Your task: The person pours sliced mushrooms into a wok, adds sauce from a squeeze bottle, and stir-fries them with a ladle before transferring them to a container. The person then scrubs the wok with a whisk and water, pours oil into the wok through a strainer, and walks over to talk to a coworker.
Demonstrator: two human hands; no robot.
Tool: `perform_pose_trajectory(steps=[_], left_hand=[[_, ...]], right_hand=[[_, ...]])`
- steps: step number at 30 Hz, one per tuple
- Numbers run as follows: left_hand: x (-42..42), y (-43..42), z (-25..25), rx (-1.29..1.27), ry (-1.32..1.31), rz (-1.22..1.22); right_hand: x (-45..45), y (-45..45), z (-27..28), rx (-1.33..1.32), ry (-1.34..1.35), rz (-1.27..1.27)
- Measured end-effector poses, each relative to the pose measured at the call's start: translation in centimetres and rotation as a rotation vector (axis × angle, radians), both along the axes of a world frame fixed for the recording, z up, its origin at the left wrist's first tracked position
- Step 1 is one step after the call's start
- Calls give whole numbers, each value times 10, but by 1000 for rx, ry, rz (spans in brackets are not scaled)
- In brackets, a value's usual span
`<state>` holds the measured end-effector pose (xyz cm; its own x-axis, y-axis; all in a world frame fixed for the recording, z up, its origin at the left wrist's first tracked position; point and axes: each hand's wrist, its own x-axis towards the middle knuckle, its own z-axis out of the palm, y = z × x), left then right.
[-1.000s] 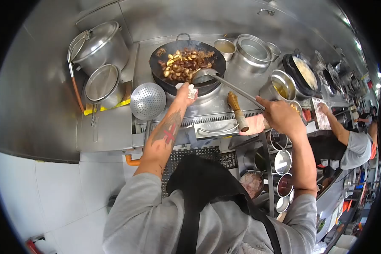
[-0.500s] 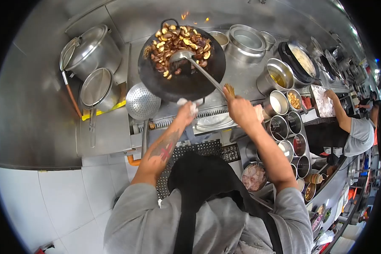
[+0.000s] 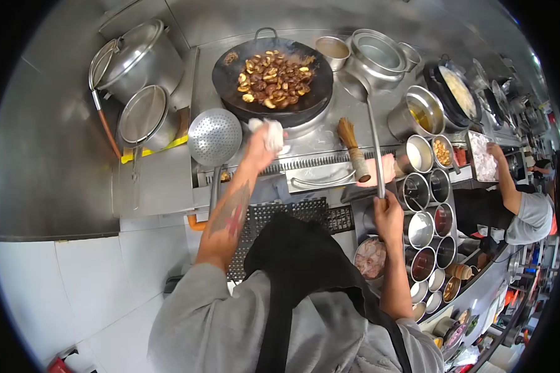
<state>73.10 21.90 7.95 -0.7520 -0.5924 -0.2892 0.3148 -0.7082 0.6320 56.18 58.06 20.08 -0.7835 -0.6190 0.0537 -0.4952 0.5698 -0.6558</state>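
My left hand (image 3: 259, 151) is closed on a folded white cloth (image 3: 270, 133) at the near rim of a black wok (image 3: 321, 81); whether the near handle is inside the cloth is hidden. Brown and yellow pieces that look like mushrooms (image 3: 277, 78) lie in the wok, with some steam. My right hand (image 3: 389, 217) grips the end of a long metal ladle (image 3: 375, 143), whose bowl is outside the wok, by a small metal pot (image 3: 333, 51). Left of the cloth lies a perforated skimmer (image 3: 214, 135).
A straw brush (image 3: 353, 149) lies on the stove's front edge. Several metal seasoning pots (image 3: 420, 229) stand at right, with a pot of oil (image 3: 415, 112) behind them. At left are a lidded stockpot (image 3: 146, 62) and a strainer (image 3: 144, 118). Another person (image 3: 529, 208) works at far right.
The ladle has left the wok and swung right, my right hand drawing back toward me. The wok has gone from tilted to flatter, its pieces settled in the middle. The flames are gone.
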Motion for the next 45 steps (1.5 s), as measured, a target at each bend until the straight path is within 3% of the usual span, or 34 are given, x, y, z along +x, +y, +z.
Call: perform_pose_trajectory(steps=[2, 4, 5, 7, 9, 10, 11, 13, 15, 16, 17, 19, 21, 22, 23, 24, 25, 27, 28, 29, 30, 31, 33, 35, 37, 39, 41, 45], left_hand=[[39, 55, 25, 198, 21, -146], [66, 91, -29, 172, -130, -211], [75, 110, -25, 117, -232, -284], [88, 140, -39, -178, -527, -450], [100, 153, -40, -837, -826, -470], [103, 157, -40, -1073, -801, -244], [104, 148, -35, -1059, -808, -253], [107, 136, -18, -767, -1005, -206], [115, 115, -15, -594, -1035, -119], [124, 111, -18, -779, -1045, -49], [134, 114, -19, -962, -1053, 44], [139, 120, 39, -1769, -1345, 172], [167, 120, 42, -1835, -1620, 18], [180, 112, 40, -1859, -1718, -43], [199, 101, 33, -1223, -1797, -249], [217, 90, 28, -584, -1767, -373], [232, 73, 16, -572, -1802, -337], [267, 62, 3, -626, -1958, -183], [274, 69, 10, -600, -1974, -157], [272, 71, 14, -948, -2031, 10], [271, 74, 17, -1298, -2068, 180], [274, 78, 18, -1272, -2096, 205], [278, 91, 18, -1227, -1919, 410], [266, 109, 25, -1235, -1897, 511], [261, 116, 28, -838, -1655, 665], [264, 121, 17, -863, -1618, 701], [256, 120, 27, -823, -1443, 662], [277, 115, 25, -845, -1251, 544]], right_hand=[[-16, 9, -33, 34, 37, -3], [-33, 20, -67, 257, 166, 6], [-40, 26, -88, 270, 156, 23], [-52, 31, -128, 291, 256, 29], [-52, 22, -136, 312, 328, 57], [-43, 3, -118, 198, 453, 121], [-34, -9, -110, 92, 570, 180], [-14, -23, -118, 185, 85, 219], [-15, -23, -178, 378, 89, 596], [-5, -33, -189, 585, 20, 550], [-7, -30, -236, 483, 246, 682], [-17, -43, -274, 628, 281, 692], [-23, -65, -284, 1062, 271, 685], [-33, -62, -309, 1042, 233, 604], [-36, -49, -335, 1102, 339, 626], [-40, -37, -377, 1040, 249, 563], [-45, -40, -407, 973, 165, 502], [-44, -55, -388, 1062, 12, 613], [-35, -62, -369, 1093, -70, 783], [-28, -75, -350, 1115, -128, 949], [-6, -83, -307, 963, -136, 998], [24, -93, -257, 817, -165, 1047], [72, -123, -203, 319, -531, 1202], [113, -166, -147, 169, -573, 1107], [143, -212, -140, 140, -476, 1038], [167, -263, -155, 60, -75, 1080], [190, -315, -162, 168, 80, 1175], [230, -387, -229, 177, 312, 1386]])
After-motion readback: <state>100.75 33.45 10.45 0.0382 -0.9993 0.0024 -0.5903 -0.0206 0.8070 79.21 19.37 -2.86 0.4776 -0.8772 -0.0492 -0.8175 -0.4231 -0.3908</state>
